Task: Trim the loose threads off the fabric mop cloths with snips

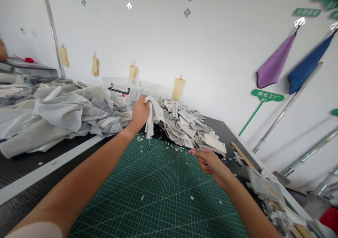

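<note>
My left hand (pixel 140 112) is closed on a light-coloured strip of cloth (pixel 150 127), which hangs over the far edge of the green cutting mat (pixel 158 188). Beside it rises a pile of cut grey and white cloth pieces (pixel 182 123). My right hand (pixel 207 162) is over the mat's far right part, its fingers closed around a small tool (pixel 198 147) with a dark pointed tip and a bit of blue. Most of that tool is hidden, so its exact kind does not show. White scraps (pixel 178 148) lie scattered near the mat's far edge.
Large crumpled grey cloths (pixel 60 107) heap up on the left, behind a long pale ruler-like strip (pixel 47 167). A clear plastic bin (pixel 120 95) stands at the back against the wall. Along the right edge lie a wooden strip (pixel 244 155) and more cloth scraps (pixel 264 185).
</note>
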The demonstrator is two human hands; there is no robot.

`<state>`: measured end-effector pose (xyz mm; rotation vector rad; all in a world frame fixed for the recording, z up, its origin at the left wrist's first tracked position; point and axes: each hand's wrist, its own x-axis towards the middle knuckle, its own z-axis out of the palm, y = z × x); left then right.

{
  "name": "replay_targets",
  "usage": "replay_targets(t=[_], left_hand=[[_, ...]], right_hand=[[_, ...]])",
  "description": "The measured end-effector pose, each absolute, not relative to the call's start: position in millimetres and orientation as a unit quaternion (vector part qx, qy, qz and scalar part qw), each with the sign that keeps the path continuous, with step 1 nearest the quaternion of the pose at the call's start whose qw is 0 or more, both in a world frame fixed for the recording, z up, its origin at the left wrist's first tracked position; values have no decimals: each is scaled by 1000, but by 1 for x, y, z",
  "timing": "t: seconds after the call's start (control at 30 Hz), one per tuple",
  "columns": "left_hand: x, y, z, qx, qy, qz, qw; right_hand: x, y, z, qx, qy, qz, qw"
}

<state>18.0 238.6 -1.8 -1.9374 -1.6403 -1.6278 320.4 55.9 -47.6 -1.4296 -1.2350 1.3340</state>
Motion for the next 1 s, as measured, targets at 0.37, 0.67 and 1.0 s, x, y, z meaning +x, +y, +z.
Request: replay_targets(t=[0.37, 0.67, 1.0], left_hand=[[36, 127, 81, -792, -272, -533, -123], [40, 55, 72, -818, -225, -469, -244], [64, 34, 45, -804, -210, -449, -329]], right_hand=[[289, 13, -4, -509, -504, 396, 575], [273, -47, 16, -475, -532, 431, 553], [267, -52, 4, -487, -562, 454, 491]])
